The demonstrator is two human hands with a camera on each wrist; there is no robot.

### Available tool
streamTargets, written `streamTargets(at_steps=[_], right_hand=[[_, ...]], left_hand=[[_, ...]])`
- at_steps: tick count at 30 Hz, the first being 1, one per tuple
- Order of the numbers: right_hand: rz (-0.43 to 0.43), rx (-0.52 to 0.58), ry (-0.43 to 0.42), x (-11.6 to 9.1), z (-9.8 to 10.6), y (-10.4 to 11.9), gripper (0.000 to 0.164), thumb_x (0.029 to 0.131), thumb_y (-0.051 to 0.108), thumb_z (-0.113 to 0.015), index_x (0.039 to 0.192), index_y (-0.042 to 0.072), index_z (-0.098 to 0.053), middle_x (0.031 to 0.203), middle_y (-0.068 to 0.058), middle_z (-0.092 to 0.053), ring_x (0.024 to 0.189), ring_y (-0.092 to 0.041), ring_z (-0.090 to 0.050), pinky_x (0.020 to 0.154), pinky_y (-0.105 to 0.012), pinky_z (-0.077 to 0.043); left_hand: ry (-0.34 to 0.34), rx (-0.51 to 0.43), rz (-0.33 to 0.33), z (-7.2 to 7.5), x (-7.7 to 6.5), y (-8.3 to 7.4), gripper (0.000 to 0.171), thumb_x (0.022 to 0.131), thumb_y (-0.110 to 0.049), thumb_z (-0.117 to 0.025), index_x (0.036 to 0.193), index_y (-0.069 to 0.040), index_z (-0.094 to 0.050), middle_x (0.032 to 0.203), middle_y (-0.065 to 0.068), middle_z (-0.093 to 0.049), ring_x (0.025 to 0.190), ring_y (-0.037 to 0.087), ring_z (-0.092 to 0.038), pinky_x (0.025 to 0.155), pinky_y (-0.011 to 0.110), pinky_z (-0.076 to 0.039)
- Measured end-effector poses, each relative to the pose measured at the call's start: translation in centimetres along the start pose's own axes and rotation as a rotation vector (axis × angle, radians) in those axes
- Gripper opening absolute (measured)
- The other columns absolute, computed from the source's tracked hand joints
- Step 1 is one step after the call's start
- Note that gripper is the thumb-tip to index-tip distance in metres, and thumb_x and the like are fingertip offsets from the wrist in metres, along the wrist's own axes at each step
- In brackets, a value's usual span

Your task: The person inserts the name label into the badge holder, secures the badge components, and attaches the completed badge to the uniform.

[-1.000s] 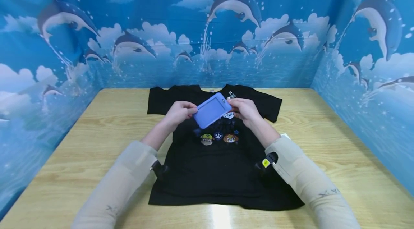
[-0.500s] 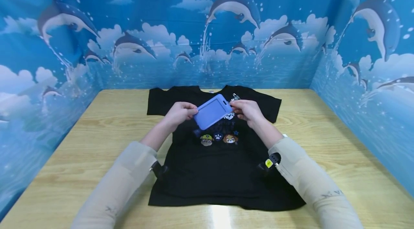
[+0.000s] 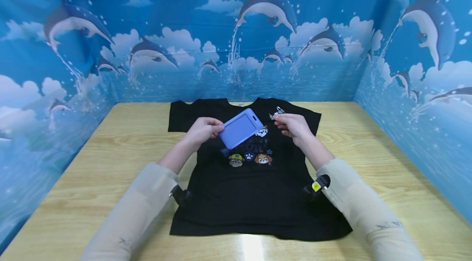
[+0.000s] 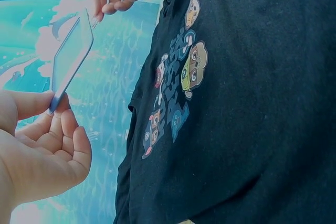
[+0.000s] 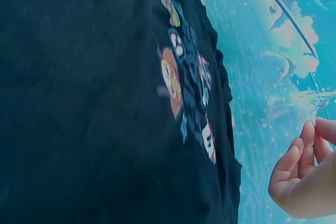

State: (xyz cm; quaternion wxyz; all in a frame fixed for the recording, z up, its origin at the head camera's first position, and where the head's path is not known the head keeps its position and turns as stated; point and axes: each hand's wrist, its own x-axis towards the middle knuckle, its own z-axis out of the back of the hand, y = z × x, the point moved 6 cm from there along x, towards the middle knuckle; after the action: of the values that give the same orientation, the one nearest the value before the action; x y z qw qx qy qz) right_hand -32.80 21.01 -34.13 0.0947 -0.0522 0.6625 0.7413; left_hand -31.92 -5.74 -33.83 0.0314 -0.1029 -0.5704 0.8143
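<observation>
A blue-purple card holder (image 3: 241, 129) with a recessed front and a slot near one end is tilted in the air over the black T-shirt (image 3: 247, 203). By its lower-left edge, my left hand (image 3: 204, 132) pinches it between thumb and fingers. The left wrist view shows the holder (image 4: 73, 59) nearly edge-on above the left hand (image 4: 47, 150). To the right, my right hand (image 3: 295, 127) pinches a small silvery metal clip (image 3: 277, 112), apart from the holder's slotted end. The clip's exact shape is too small to make out.
The T-shirt lies spread on a wooden table (image 3: 121, 158), its cartoon dog print (image 3: 248, 156) facing up. A dolphin-patterned blue curtain (image 3: 206, 48) encloses the back and both sides.
The right hand has moved away to the right with the metal clip, opening a gap from the card holder. The left hand and the holder have stayed almost in place.
</observation>
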Motion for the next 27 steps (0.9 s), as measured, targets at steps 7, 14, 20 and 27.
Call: streamTargets(at_steps=[7, 14, 20, 27], right_hand=[[0.014, -0.018, -0.018, -0.3, 2.2, -0.2, 0.015, 0.090, 0.018, -0.060, 0.100, 0.007, -0.060, 0.069, 0.010, -0.061, 0.068, -0.006, -0.056, 0.061, -0.020, -0.044], [0.022, -0.052, -0.028, -0.6, 4.2, -0.8, 0.006, 0.089, 0.018, -0.061, 0.084, 0.015, -0.062, 0.067, 0.010, -0.061, 0.064, -0.004, -0.055, 0.059, -0.019, -0.044], [0.031, -0.086, -0.010, -0.5, 5.9, -1.5, 0.017, 0.088, 0.015, -0.061, 0.072, 0.021, -0.062, 0.066, 0.011, -0.060, 0.063, -0.003, -0.054, 0.057, -0.017, -0.043], [0.017, -0.168, -0.021, -0.4, 7.9, -2.4, 0.021, 0.087, 0.013, -0.061, 0.069, 0.023, -0.061, 0.066, 0.012, -0.059, 0.067, -0.004, -0.053, 0.062, -0.020, -0.045]], left_hand=[[0.001, 0.002, 0.001, 0.1, -0.2, -0.2, 0.022, 0.092, -0.011, -0.055, 0.105, 0.005, -0.062, 0.095, 0.013, -0.058, 0.090, 0.028, -0.053, 0.090, 0.045, -0.042], [0.018, -0.001, 0.005, 0.0, -0.2, -0.1, 0.022, 0.092, -0.010, -0.055, 0.105, 0.005, -0.062, 0.092, 0.011, -0.058, 0.091, 0.029, -0.053, 0.090, 0.044, -0.042], [0.023, -0.003, 0.016, -0.1, -0.1, -0.1, 0.022, 0.092, -0.011, -0.055, 0.105, 0.005, -0.062, 0.092, 0.011, -0.058, 0.095, 0.033, -0.053, 0.091, 0.045, -0.041], [0.027, -0.002, 0.022, -0.2, -0.1, 0.2, 0.022, 0.091, -0.010, -0.055, 0.105, 0.006, -0.062, 0.091, 0.011, -0.058, 0.098, 0.036, -0.052, 0.091, 0.046, -0.041]])
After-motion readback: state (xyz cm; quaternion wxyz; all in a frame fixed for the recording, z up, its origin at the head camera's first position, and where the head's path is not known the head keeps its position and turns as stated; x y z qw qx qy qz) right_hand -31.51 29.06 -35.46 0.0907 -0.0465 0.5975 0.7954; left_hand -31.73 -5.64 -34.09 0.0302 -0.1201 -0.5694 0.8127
